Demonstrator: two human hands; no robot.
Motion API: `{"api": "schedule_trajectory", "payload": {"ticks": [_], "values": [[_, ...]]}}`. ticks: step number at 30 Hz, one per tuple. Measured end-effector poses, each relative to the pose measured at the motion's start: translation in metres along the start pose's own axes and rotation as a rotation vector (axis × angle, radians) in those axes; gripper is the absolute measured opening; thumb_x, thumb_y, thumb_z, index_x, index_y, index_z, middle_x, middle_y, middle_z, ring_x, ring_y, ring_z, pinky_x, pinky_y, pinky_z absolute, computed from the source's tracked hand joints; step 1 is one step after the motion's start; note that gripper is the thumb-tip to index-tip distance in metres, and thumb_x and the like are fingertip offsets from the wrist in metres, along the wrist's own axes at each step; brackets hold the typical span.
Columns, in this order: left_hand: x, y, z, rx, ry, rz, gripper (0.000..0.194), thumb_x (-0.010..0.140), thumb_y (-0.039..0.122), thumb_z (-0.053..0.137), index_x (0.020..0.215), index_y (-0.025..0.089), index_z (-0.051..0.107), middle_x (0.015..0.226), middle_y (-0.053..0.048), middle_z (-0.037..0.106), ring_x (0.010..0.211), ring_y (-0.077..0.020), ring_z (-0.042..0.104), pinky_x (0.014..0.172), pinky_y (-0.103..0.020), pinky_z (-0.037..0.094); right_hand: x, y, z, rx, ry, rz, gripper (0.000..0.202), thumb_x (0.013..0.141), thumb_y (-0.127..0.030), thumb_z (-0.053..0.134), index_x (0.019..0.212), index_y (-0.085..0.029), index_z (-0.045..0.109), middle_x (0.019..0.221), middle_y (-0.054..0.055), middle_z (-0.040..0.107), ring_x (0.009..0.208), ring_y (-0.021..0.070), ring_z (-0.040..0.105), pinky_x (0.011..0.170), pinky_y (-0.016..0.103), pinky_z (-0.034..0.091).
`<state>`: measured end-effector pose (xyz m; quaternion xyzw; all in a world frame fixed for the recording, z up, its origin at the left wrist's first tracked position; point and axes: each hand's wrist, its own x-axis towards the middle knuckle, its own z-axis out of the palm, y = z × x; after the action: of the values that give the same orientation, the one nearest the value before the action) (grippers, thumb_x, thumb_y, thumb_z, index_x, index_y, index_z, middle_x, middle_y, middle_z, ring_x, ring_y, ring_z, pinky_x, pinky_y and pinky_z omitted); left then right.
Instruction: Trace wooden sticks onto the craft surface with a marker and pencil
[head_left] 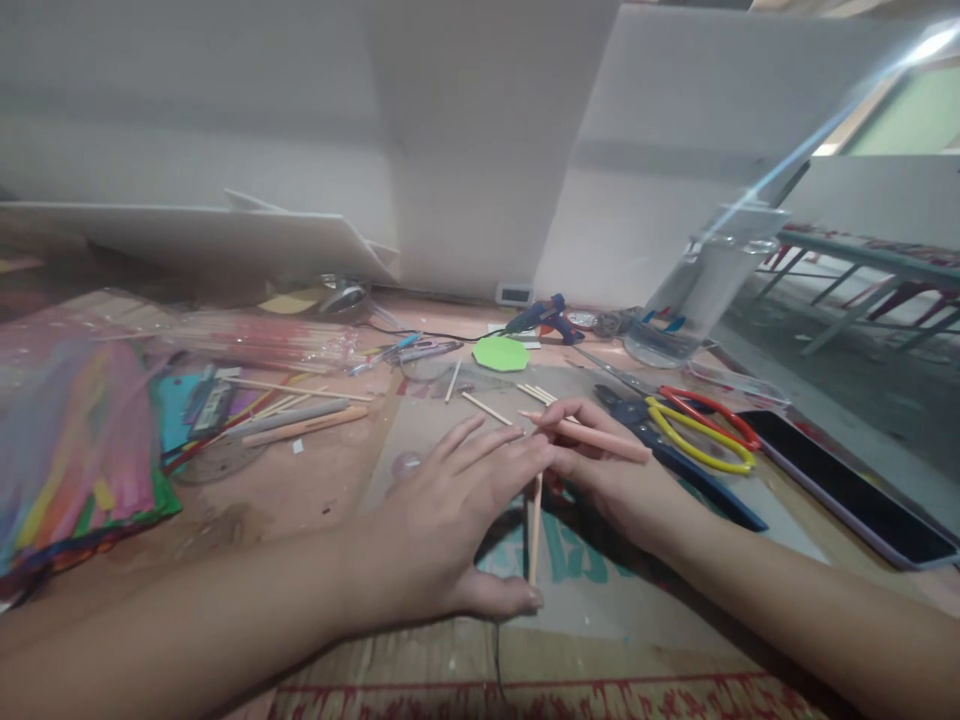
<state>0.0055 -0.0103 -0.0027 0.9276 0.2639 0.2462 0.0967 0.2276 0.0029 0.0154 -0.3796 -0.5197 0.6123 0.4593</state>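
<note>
My left hand (450,510) is over the grey board (442,440) with its fingers stretched out. A thin wooden stick (535,530) spans from its thumb tip up to its index finger, held between them. My right hand (600,470) meets the left fingertips and is closed around a peach-pink pen (604,437), whose pointed end faces left. The right fingertips also lie near the stick's upper end, partly hidden. Several short sticks (487,408) lie beyond the hands, near a green octagonal piece (501,353).
Right of the board are pliers (701,435) with red and yellow handles, scissors (615,372), a phone (847,485) and a clear jar (675,290). A blue glue gun (544,318) lies behind. Colourful packaged strips (90,450), pens (307,425) and bagged sticks (262,340) lie left.
</note>
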Motion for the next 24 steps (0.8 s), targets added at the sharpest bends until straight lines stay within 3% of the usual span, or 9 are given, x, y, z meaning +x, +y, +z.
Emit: {"api": "schedule_trajectory", "payload": {"ticks": [4, 9, 24], "values": [[0.0010, -0.0018, 0.0006, -0.037, -0.019, -0.077, 0.121, 0.068, 0.063, 0.086, 0.161, 0.023, 0.019, 0.163, -0.020, 0.035, 0.151, -0.0389, 0.033, 0.123, -0.062, 0.028, 0.0018, 0.0004, -0.0005, -0.017, 0.000, 0.033, 0.039, 0.072, -0.032, 0.090, 0.095, -0.023, 0.060, 0.082, -0.004, 0.064, 0.063, 0.0099, 0.056, 0.058, 0.023, 0.046], [0.0057, -0.0010, -0.0015, -0.064, -0.045, -0.149, 0.112, 0.062, 0.065, 0.088, 0.152, 0.021, 0.037, 0.156, -0.019, 0.043, 0.144, -0.0396, 0.040, 0.118, -0.061, 0.037, 0.0022, 0.0002, 0.0014, -0.097, -0.019, 0.046, 0.040, 0.072, -0.036, 0.089, 0.095, -0.022, 0.060, 0.070, -0.006, 0.062, 0.059, 0.0106, 0.053, 0.055, 0.022, 0.042], [0.0072, 0.0045, -0.0007, -0.034, -0.113, -0.175, 0.110, 0.068, 0.060, 0.084, 0.153, 0.016, 0.030, 0.155, -0.021, 0.043, 0.145, -0.0390, 0.040, 0.124, -0.060, 0.027, 0.0039, 0.0019, 0.0008, -0.074, 0.023, 0.092, 0.042, 0.073, -0.037, 0.090, 0.097, -0.022, 0.058, 0.067, -0.007, 0.060, 0.055, 0.0090, 0.052, 0.052, 0.021, 0.039]]}}
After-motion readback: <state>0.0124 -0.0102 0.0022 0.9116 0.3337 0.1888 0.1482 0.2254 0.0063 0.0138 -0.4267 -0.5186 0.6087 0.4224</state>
